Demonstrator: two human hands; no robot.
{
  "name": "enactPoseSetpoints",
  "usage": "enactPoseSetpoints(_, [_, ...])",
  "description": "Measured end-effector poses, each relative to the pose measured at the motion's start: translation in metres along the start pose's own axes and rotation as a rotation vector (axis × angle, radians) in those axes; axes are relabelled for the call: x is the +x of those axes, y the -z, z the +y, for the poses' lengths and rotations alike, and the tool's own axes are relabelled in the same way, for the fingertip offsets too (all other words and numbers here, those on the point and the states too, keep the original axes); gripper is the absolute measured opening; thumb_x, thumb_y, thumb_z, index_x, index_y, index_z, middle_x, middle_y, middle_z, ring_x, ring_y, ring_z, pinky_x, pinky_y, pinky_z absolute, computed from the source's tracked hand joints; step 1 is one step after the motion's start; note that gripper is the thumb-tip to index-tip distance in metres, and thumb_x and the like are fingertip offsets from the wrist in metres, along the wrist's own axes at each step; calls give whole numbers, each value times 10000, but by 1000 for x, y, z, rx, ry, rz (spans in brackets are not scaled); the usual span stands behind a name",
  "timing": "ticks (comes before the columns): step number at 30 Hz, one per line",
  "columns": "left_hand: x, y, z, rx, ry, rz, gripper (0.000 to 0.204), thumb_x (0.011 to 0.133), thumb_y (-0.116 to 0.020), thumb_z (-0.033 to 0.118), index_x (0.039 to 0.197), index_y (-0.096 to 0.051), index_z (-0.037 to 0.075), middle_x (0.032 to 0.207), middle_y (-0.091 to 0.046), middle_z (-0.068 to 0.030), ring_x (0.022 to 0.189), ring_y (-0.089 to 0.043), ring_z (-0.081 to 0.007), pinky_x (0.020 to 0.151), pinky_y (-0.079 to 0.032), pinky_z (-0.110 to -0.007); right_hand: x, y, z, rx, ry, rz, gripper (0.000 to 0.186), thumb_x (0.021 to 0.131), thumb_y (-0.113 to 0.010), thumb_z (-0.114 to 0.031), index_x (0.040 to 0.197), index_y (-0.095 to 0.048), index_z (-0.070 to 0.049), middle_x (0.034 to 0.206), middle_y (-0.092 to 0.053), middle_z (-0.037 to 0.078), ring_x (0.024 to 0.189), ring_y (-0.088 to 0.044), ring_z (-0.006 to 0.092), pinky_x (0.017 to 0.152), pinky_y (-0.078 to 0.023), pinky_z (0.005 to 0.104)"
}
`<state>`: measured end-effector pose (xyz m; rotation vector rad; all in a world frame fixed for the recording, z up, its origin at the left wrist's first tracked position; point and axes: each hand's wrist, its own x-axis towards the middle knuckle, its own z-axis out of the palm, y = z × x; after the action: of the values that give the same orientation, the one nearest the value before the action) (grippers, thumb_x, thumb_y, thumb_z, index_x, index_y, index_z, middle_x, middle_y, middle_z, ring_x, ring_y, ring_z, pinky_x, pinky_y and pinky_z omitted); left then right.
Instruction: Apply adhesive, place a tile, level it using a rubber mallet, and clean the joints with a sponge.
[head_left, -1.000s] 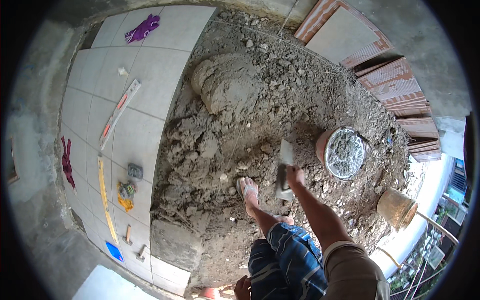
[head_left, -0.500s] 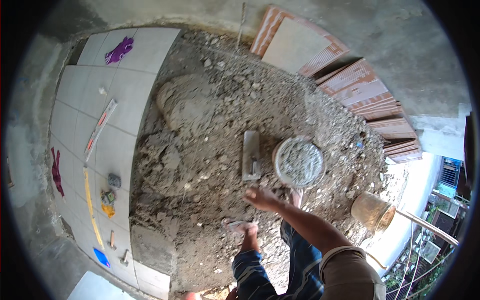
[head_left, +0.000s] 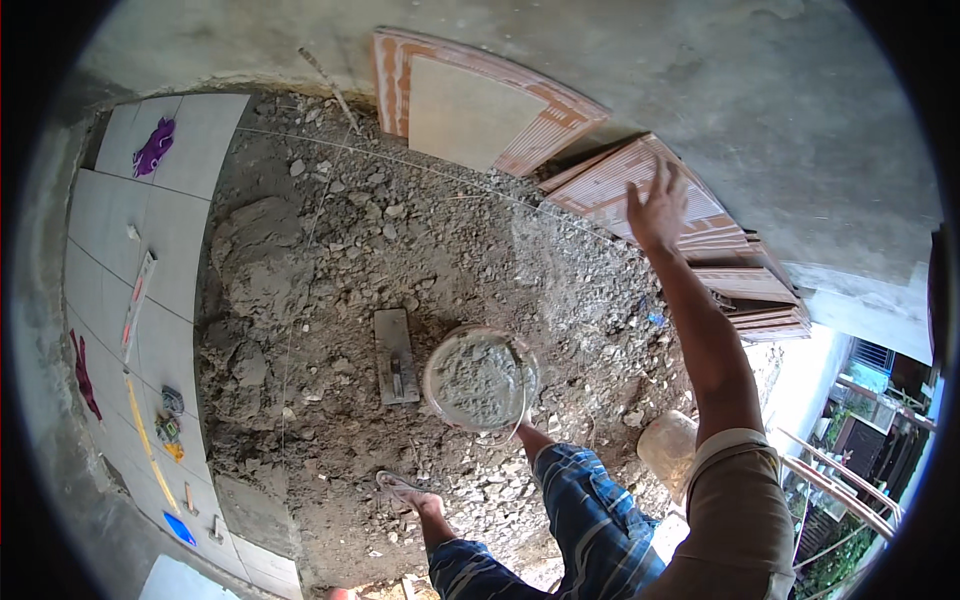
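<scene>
At upper right, the right hand [head_left: 659,212], fingers apart, shows against leaning tiles [head_left: 604,190] (contact unclear); a trowel [head_left: 393,342] lies left of centre.

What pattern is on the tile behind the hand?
The tile has pale stripes over reddish brown; head view.

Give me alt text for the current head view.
The open, empty right hand is near brown tiles leaning against a wall. Below, a trowel lies on rubble beside a bucket of grey mix; pale floor tiles line the left.
</scene>
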<state>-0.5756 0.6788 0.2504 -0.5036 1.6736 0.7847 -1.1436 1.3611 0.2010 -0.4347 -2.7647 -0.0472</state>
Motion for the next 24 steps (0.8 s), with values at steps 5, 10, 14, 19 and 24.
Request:
enactPoseSetpoints(5, [37,37,28,174,-3,5,492,943,-662,364,1348,-634,84,1243,-674,-196,1153,-654,-358,984,-516,-452,-18,-6,94,-217,-74,-224,879,929,-727,-385,1625,-299,-59,1617,-359,245,1479,-368,427,1186,-336,538])
enactPoseSetpoints(10, [58,59,46,340,10,25,517,905,-700,374,1333,-640,91,1187,-697,-194,1104,-678,-363,945,-536,-459,-9,-3,115,-134,-90,-140,844,856,-772,-379,1559,-407,-88,1540,-458,220,1419,-432,418,1138,-378,552])
enactPoseSetpoints(14, [68,66,51,429,26,55,537,875,-730,382,1322,-645,95,1142,-715,-192,1066,-697,-366,913,-551,-465,-6,-3,144,-205,77,-279,669,881,-746,-373,1445,-519,-95,1464,-532,223,1341,-506,442,1077,-440,584])
enactPoseSetpoints(19, [-26,-6,-8,364,234,177,565,837,-768,393,1307,-652,102,1086,-738,-190,1017,-722,-371,873,-571,-472,-27,-39,182,86,70,-909,361,864,-680,-156,1215,-713,-81,1224,-687,229,1164,-636,444,1016,-509,515])
enactPoseSetpoints(24, [-152,-217,-33,42,219,408,574,802,-802,391,1292,-672,121,1043,-760,-172,974,-741,-373,811,-586,-474,-3,1,239,-240,535,-763,379,912,-678,-223,1243,-654,-40,1279,-677,229,1215,-627,433,1035,-510,529])
